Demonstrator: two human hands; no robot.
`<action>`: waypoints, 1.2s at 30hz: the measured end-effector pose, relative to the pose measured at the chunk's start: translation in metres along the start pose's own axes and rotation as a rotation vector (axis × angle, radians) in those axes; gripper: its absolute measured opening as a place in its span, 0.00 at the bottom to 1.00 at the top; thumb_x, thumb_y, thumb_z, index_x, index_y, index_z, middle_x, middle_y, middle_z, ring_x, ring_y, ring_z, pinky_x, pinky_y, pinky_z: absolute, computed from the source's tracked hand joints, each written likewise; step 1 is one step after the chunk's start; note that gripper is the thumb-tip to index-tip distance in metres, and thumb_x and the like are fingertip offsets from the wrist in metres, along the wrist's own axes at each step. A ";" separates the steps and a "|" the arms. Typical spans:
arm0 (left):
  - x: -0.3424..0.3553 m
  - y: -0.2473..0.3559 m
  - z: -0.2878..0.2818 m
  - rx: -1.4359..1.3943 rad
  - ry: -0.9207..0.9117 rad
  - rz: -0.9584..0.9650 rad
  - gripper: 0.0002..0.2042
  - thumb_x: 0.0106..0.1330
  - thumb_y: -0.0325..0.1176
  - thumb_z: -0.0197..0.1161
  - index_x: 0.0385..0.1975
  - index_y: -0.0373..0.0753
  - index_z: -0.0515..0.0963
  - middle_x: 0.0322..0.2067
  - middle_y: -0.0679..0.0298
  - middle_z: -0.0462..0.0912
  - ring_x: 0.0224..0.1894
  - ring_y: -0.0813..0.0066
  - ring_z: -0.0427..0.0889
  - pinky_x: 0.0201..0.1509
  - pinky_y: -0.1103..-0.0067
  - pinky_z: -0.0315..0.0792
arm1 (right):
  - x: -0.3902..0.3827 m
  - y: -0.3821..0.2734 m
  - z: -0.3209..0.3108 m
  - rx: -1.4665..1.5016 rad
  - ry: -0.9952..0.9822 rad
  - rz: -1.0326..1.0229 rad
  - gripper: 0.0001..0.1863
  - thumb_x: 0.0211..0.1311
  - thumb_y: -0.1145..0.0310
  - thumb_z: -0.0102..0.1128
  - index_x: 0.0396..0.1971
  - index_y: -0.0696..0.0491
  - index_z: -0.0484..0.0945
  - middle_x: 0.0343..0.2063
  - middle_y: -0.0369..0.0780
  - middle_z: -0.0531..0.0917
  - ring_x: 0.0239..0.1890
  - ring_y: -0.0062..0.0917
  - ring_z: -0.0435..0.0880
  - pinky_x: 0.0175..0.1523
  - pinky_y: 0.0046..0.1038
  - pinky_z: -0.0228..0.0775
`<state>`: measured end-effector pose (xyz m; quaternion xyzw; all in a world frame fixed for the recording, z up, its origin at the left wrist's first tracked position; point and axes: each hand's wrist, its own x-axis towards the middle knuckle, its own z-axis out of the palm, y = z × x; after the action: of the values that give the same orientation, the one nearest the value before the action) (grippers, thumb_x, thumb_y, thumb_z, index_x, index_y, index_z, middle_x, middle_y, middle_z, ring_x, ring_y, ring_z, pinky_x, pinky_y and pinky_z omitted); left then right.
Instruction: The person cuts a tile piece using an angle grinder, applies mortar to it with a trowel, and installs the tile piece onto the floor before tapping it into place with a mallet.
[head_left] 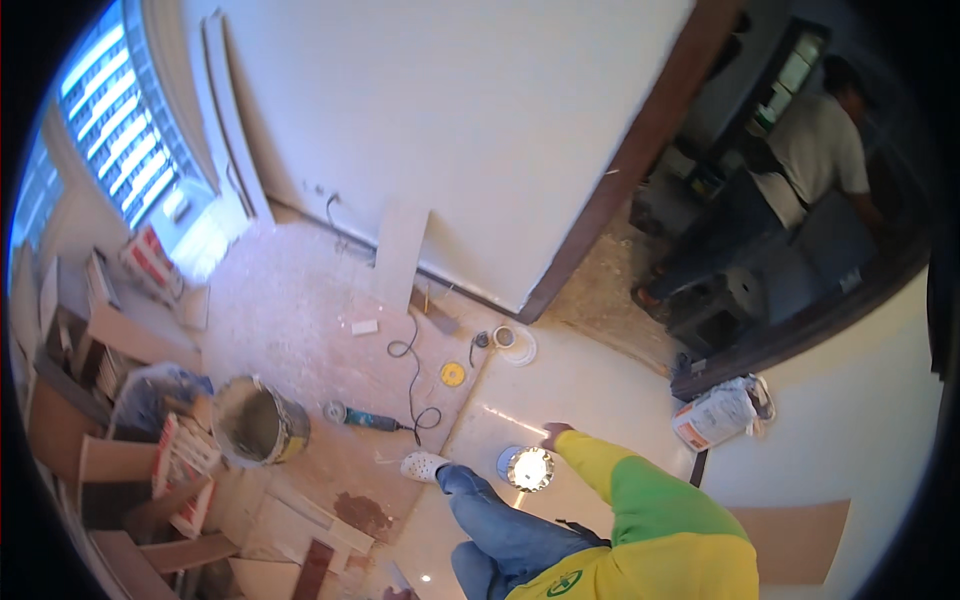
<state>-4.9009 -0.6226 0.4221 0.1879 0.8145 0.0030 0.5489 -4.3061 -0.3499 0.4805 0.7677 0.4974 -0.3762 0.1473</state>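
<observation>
On the pale floor point(585, 388), a round light point(531, 469) glows bright white.

- The right arm point(640, 490), in a yellow and green sleeve, is being held outstretched.
- The right hand point(553, 436) is being held low, its fingers too small to read.
- The left hand point(399, 594) is being cut off by the lower edge.

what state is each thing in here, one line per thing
Round container: top glaring white
Right hand: beside the container, grip unclear
Left hand: mostly cut off at lower edge, grip unclear
Grey bucket: open, grey material inside
Angle grinder: lying on the floor
Yellow disc: lying flat
White clog: being worn
Tall boards: leaning against the wall
</observation>
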 end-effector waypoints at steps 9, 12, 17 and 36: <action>-0.108 0.112 0.044 0.061 -0.195 0.166 0.30 0.55 0.41 0.62 0.58 0.34 0.68 0.38 0.41 0.80 0.32 0.46 0.83 0.36 0.52 0.77 | -0.219 0.254 -0.022 -0.122 -0.236 0.381 0.31 0.49 0.46 0.58 0.50 0.52 0.79 0.53 0.47 0.79 0.55 0.38 0.78 0.59 0.37 0.69; -0.129 0.162 0.054 0.078 -0.265 0.182 0.30 0.55 0.42 0.62 0.57 0.34 0.68 0.39 0.41 0.80 0.33 0.45 0.82 0.36 0.52 0.77 | -0.237 0.296 -0.026 -0.083 -0.288 0.395 0.27 0.51 0.52 0.57 0.50 0.52 0.80 0.54 0.46 0.78 0.56 0.38 0.77 0.61 0.36 0.68; -0.158 0.234 0.073 0.007 -0.534 0.160 0.30 0.55 0.42 0.62 0.57 0.35 0.69 0.40 0.41 0.80 0.33 0.45 0.82 0.36 0.52 0.76 | -0.223 0.361 -0.051 0.203 -0.181 0.296 0.30 0.53 0.50 0.58 0.53 0.51 0.77 0.55 0.44 0.77 0.53 0.33 0.80 0.59 0.35 0.69; -0.341 0.601 0.454 0.438 -0.554 0.131 0.30 0.61 0.52 0.57 0.62 0.50 0.59 0.46 0.49 0.76 0.44 0.44 0.77 0.51 0.48 0.67 | -0.151 0.749 -0.162 1.162 0.004 0.653 0.28 0.52 0.57 0.68 0.49 0.58 0.75 0.32 0.44 0.82 0.24 0.34 0.83 0.29 0.37 0.77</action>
<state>-4.2009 -0.2609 0.6729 0.3465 0.6025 -0.1877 0.6941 -3.6150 -0.6975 0.5879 0.8342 -0.0441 -0.5176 -0.1850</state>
